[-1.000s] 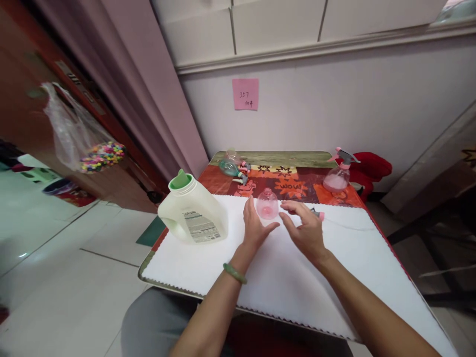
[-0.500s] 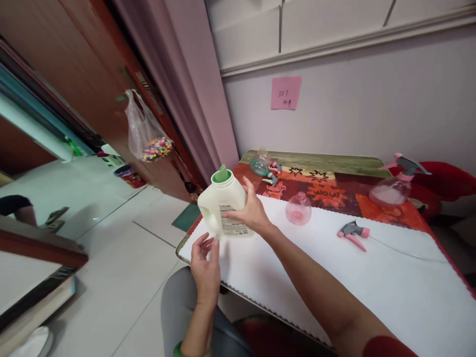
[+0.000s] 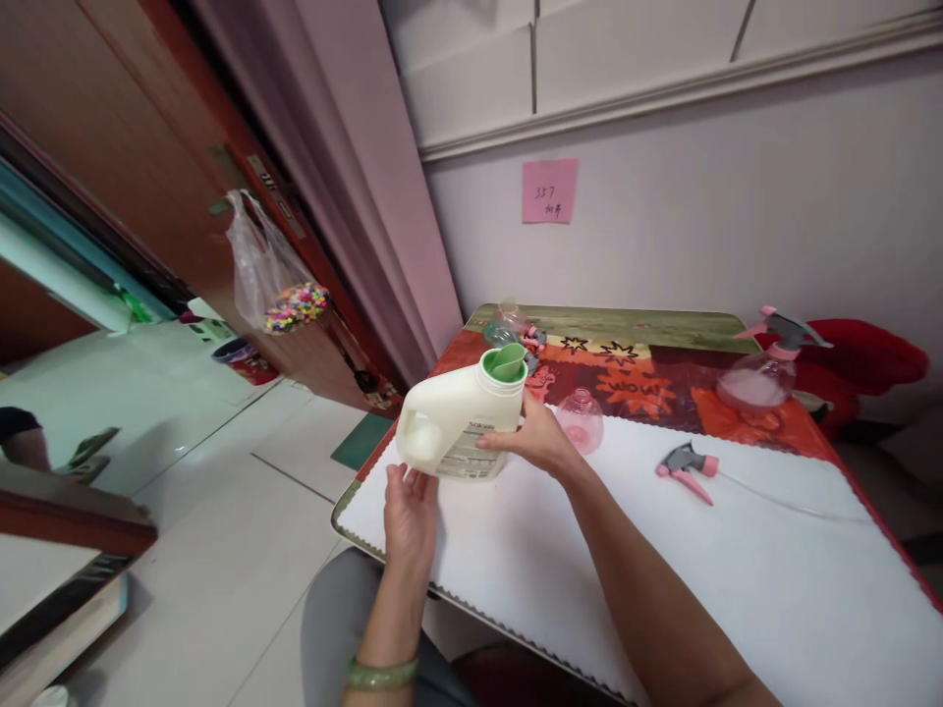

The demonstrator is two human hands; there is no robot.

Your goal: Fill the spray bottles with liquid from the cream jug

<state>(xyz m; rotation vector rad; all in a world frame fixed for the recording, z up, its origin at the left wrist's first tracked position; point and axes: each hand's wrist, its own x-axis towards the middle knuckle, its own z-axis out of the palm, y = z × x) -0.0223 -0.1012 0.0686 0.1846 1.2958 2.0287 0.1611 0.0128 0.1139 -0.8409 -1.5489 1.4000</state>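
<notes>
A cream detergent jug (image 3: pixel 451 428) with a green spout is lifted and tilted to the right over the white cloth (image 3: pixel 663 560). My right hand (image 3: pixel 536 442) grips its body just below the spout. My left hand (image 3: pixel 410 511) supports the jug from below at the handle end, fingers pressed against it. A small clear pink bottle without its top (image 3: pixel 582 420) stands just right of my right hand. A grey and pink spray trigger head with a tube (image 3: pixel 687 463) lies on the cloth further right.
A pink spray bottle (image 3: pixel 758 371) stands at the table's far right, a green one (image 3: pixel 510 334) lies at the far left. A plastic bag of coloured beads (image 3: pixel 284 285) hangs on the door at left. A pink note (image 3: pixel 549 190) is on the wall.
Both hands left the small pink bottle and went to the jug. The jug was upright on the cloth; now it is lifted and tipped to the right, held by both hands.
</notes>
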